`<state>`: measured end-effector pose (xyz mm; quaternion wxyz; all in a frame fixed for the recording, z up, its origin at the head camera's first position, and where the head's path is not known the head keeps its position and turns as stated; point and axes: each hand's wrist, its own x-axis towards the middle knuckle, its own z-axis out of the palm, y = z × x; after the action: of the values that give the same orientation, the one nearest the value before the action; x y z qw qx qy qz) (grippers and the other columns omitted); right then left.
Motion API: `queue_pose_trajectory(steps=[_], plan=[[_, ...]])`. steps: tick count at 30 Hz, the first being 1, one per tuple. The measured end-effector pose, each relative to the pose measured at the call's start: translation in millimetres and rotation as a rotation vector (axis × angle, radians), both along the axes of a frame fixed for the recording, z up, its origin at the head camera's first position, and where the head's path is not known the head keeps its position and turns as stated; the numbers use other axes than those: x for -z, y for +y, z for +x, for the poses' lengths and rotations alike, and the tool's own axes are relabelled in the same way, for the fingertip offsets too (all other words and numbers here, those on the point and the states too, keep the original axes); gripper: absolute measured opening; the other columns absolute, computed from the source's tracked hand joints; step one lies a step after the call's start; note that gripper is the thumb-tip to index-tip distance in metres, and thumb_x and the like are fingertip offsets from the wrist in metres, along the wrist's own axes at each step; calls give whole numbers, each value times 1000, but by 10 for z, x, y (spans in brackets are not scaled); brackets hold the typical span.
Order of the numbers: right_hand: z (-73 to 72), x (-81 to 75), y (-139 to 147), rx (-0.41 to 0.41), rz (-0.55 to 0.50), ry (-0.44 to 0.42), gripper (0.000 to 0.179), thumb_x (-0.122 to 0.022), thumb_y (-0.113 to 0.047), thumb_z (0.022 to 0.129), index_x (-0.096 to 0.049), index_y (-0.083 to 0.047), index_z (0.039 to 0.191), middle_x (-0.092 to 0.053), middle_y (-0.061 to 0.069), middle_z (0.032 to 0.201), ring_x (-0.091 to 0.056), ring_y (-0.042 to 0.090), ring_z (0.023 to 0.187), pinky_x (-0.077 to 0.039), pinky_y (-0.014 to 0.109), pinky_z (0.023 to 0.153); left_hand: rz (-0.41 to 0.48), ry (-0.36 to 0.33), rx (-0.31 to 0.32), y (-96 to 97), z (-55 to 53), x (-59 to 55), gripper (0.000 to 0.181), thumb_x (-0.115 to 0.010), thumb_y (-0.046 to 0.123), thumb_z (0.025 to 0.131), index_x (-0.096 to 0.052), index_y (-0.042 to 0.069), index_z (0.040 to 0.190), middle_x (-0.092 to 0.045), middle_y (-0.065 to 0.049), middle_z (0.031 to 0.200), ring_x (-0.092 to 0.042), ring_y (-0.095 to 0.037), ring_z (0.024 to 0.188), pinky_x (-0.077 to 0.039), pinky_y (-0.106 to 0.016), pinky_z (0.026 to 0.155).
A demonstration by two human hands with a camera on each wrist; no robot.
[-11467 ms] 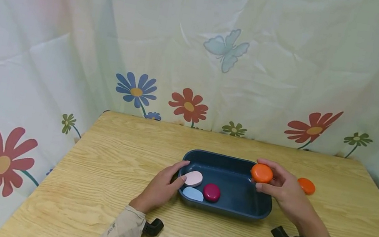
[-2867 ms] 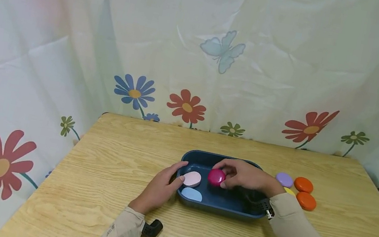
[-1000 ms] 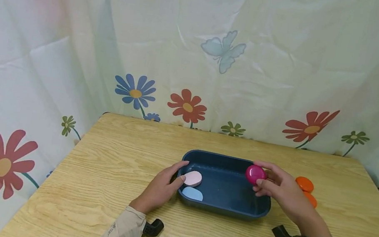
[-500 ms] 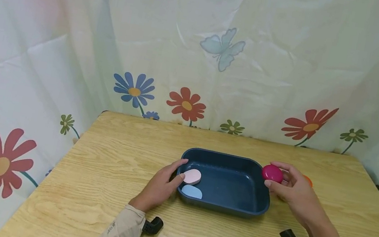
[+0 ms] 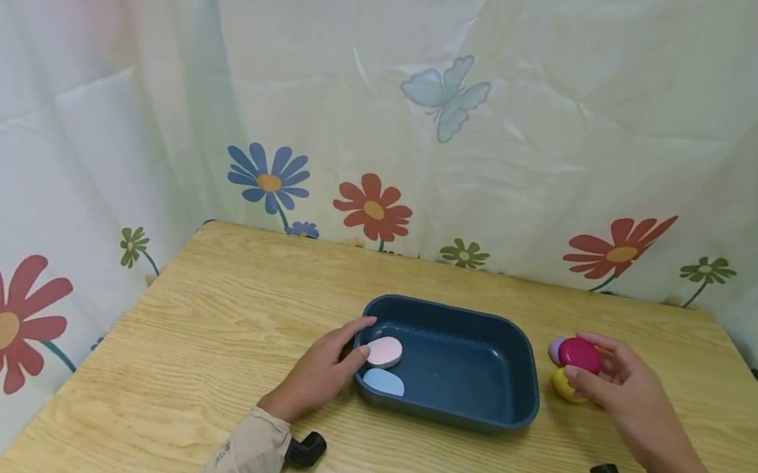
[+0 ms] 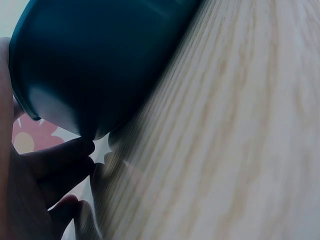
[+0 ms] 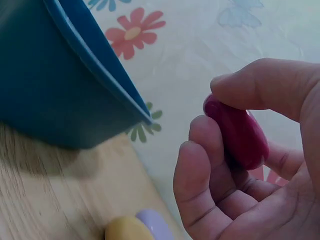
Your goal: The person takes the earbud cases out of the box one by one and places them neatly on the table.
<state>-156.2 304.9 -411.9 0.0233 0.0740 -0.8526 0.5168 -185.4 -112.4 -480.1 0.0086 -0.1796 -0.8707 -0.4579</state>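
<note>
My right hand [image 5: 635, 400] pinches a glossy magenta rounded disc [image 5: 580, 355] between thumb and fingers, right of the dark blue tub [image 5: 442, 417]. In the right wrist view the thumb lies on one edge of the magenta disc [image 7: 240, 132], and the fingers curl behind it. Beneath and beside it are a yellow disc [image 5: 564, 385] and a lilac disc [image 5: 555, 350]. My left hand [image 5: 318, 365] grips the tub's left end, thumb and index finger over the rim. In the left wrist view other fingers [image 6: 60, 167] press the outer wall.
Inside the tub, at its left end, lie a pale pink oval piece [image 5: 386, 352] and a light blue one [image 5: 385, 382]. The wooden table [image 5: 246, 298] reaches back to a flowered curtain [image 5: 346, 78]. The orange discs are hidden behind my right hand.
My right hand has lifted the magenta disc from the tub and carried it right, past the rim, over the discs on the table. The left hand has stayed on the tub.
</note>
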Motion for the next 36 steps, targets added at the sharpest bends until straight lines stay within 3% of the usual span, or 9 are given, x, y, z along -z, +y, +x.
queue_pose_trajectory(steps=[8, 14, 22, 36], plan=[[24, 74, 112, 3, 84, -100, 62, -64, -31, 100, -40, 0, 148, -45, 21, 135, -55, 11, 100, -57, 28, 76, 12, 7, 9, -8, -9, 9, 50, -46, 45, 105, -43, 32, 152, -42, 8, 154, -37, -16, 142, -32, -45, 116], [51, 102, 127, -10, 148, -178, 61, -63, -35, 100, -44, 4, 143, -50, 23, 130, -56, 25, 100, -56, 30, 74, 21, 2, 18, -13, -7, 1, 50, -46, 46, 105, -43, 33, 153, -42, 8, 154, -37, -15, 142, -31, -44, 116], [82, 157, 230, -59, 252, -274, 69, -66, -38, 98, -42, 5, 146, -46, 32, 135, -49, 47, 114, -55, 35, 77, 32, 0, 23, -14, -8, 2, 49, -47, 43, 105, -43, 32, 153, -42, 8, 154, -36, -15, 143, -32, -44, 116], [105, 260, 329, -123, 347, -250, 63, -75, -30, 91, -49, 8, 133, -60, 15, 111, -57, 26, 94, -55, 28, 68, 20, -8, 10, -8, 2, -12, 49, -48, 43, 105, -43, 33, 153, -42, 8, 154, -37, -15, 142, -32, -44, 116]])
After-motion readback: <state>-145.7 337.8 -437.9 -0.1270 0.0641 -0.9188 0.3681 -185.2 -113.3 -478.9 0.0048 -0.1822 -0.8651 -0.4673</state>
